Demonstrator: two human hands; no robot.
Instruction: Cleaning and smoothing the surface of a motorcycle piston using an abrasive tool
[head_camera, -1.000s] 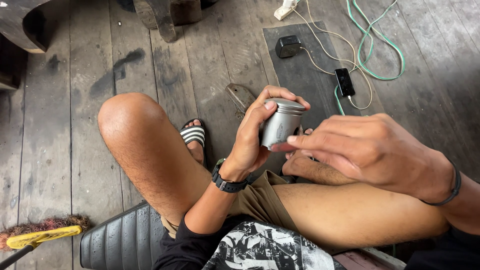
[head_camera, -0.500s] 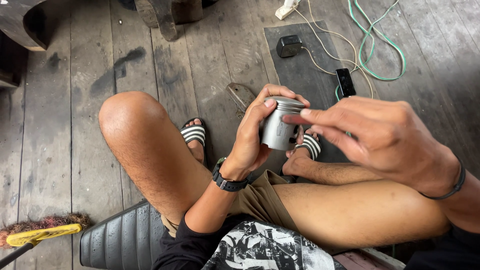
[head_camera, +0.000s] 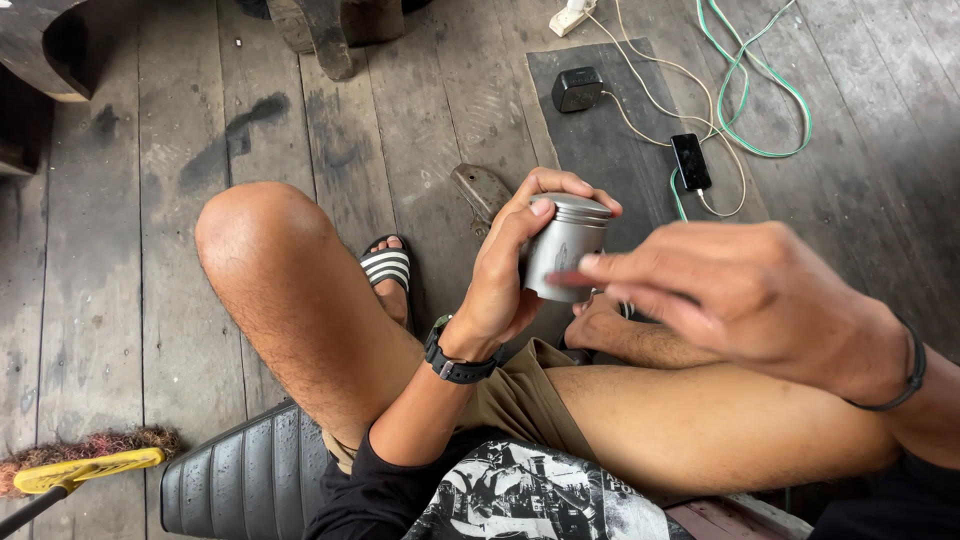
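Note:
My left hand (head_camera: 505, 275) grips a round silver metal piston (head_camera: 565, 245), thumb on its top rim, fingers wrapped behind it. The piston is held upright above my lap. My right hand (head_camera: 730, 295) hovers in front of it, blurred, fingertips reaching to the piston's lower side; whether they touch it I cannot tell. A black watch sits on my left wrist and a dark band on my right wrist.
I sit on a black ribbed seat (head_camera: 235, 475) over a dark plank floor. A black mat (head_camera: 600, 120) carries a small black box (head_camera: 577, 88), a phone (head_camera: 690, 160) and white and green cables (head_camera: 750, 90). A yellow-handled brush (head_camera: 75, 465) lies at lower left.
My right hand has risen from my leg and moved across in front of the piston. The left hand keeps the piston nearly still.

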